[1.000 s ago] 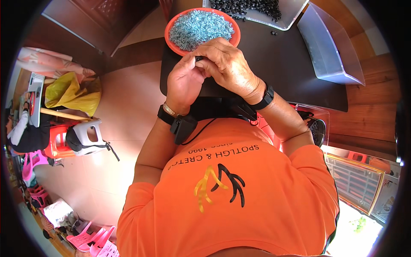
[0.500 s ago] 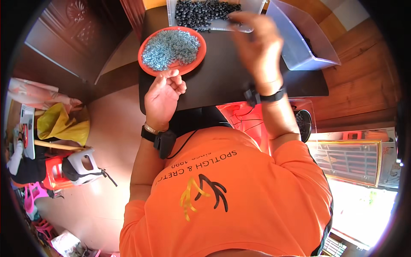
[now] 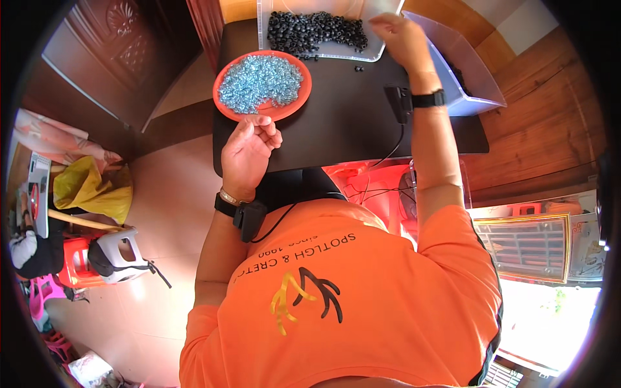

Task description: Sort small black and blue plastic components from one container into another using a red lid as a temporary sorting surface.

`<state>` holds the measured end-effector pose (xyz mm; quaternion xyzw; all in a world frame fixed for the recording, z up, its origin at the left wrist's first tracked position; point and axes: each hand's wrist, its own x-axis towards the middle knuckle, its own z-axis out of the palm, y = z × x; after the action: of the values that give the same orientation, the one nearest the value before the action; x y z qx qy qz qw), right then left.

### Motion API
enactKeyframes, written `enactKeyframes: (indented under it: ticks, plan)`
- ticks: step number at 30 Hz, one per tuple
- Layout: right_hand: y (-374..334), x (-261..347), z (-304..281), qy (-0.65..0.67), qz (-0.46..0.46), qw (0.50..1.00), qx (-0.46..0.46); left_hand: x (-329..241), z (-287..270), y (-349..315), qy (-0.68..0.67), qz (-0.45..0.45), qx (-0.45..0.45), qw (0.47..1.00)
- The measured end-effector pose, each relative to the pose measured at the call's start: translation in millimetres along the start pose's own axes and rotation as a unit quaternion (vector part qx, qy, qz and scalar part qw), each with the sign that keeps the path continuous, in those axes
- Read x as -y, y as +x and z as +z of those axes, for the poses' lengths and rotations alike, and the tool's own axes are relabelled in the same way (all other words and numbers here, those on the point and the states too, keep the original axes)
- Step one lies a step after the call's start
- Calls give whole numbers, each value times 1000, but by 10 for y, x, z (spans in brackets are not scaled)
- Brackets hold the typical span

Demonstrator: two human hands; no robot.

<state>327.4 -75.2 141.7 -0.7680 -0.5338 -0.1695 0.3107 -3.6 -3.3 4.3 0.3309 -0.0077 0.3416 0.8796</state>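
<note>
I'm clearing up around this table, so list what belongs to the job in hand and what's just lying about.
Seem part of the job:
red plate with shiny pieces, near the left hand
clear bin with black pieces, near the right hand

Seem just lying about:
yellow bag
grey stool

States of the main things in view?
Left hand: half curled, nothing visible held
Right hand: fingers bent, grip unclear
Red dish: heaped with shiny pieces, front patch bare
Clear tray: open, partly filled with black pieces
Bluish bin: open, dark contents
Yellow bag: crumpled
</note>
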Motion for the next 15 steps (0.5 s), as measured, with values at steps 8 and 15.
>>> enactKeyframes:
  ticks: [8, 15]
  plan:
    - [-90, -480, 542, -147, 11, 964, 221, 4, 24, 3, -4, 3, 7, 1000]
    - [-163, -359, 1013, -87, -42, 964, 246, 5, 25, 5, 2, -5, 13, 1000]
